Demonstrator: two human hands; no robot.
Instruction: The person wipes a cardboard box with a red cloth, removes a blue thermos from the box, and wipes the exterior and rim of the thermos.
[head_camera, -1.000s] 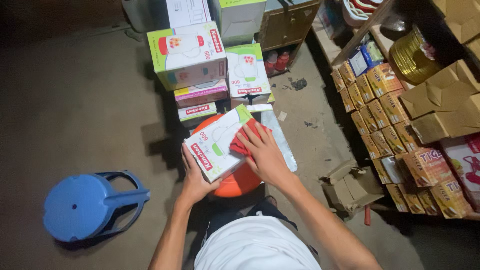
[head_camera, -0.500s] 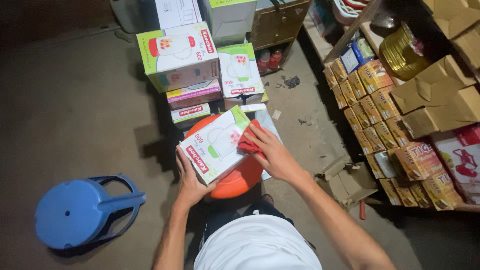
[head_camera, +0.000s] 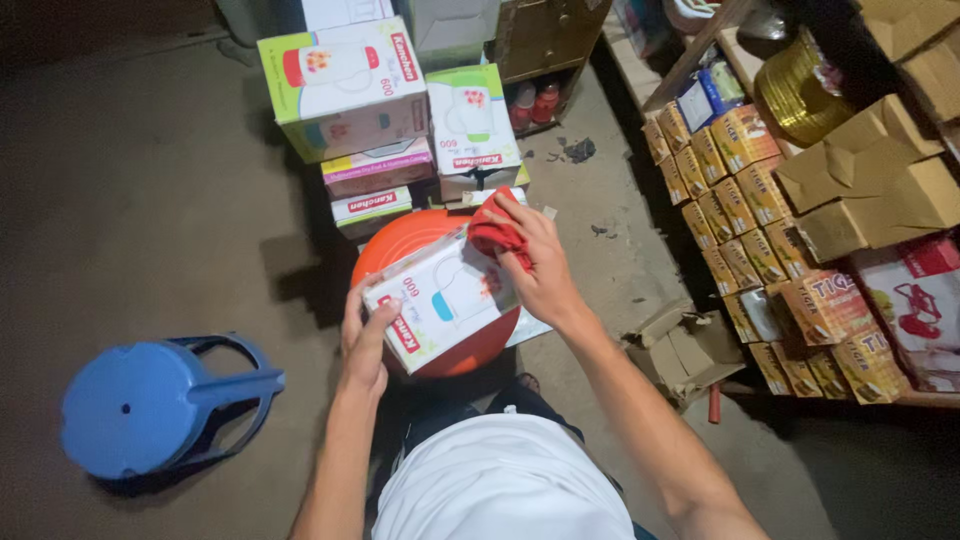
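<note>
At frame centre, the left hand (head_camera: 366, 335) grips the white box (head_camera: 440, 310) on an orange stool (head_camera: 415, 235). The right hand (head_camera: 540, 262) presses a clutched red cloth (head_camera: 497, 235) to its upper corner.

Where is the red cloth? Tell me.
In the head view, the red cloth is bunched in the right hand, pressed on the far corner of the white box lying over the orange stool.
</note>
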